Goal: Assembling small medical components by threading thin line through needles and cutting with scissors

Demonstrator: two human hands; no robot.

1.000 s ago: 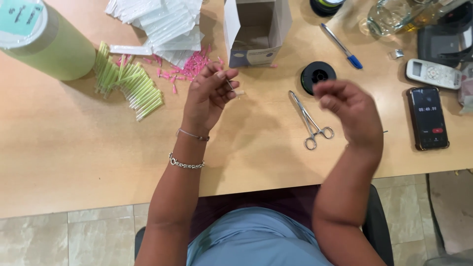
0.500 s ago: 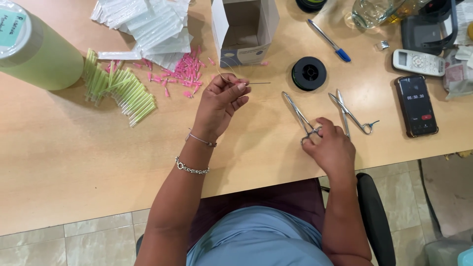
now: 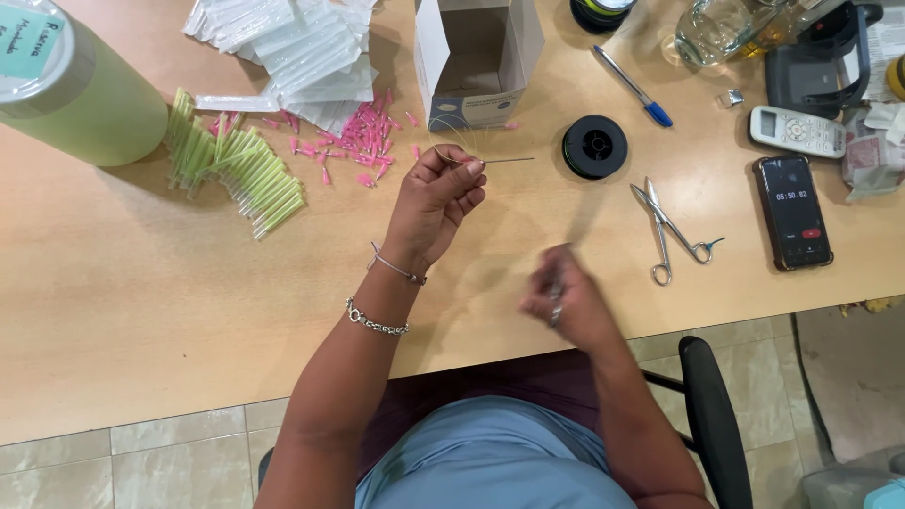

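My left hand [image 3: 436, 203] is raised over the wooden table [image 3: 141, 311] and pinches a thin metal needle [image 3: 504, 160] that points right, with a fine loop of thread at its fingertips. My right hand [image 3: 566, 300] is blurred near the table's front edge. It is closed on a slim metal scissor-handled forceps [image 3: 556, 311] whose tip streaks upward. A second pair of metal forceps [image 3: 671, 231] lies flat on the table to the right of that hand. A black spool [image 3: 594, 147] sits just right of the needle's tip.
Pink caps [image 3: 363, 141] and green tubes [image 3: 236, 170] are scattered at the left, beside a pale green bottle [image 3: 85, 94] and clear packets [image 3: 292, 47]. An open cardboard box [image 3: 476, 66], blue pen [image 3: 633, 87], remote [image 3: 797, 132] and phone [image 3: 792, 212] lie further back and right.
My right hand has lifted one pair of forceps off the table and drawn it left toward my body. My left hand still holds the needle in about the same spot.
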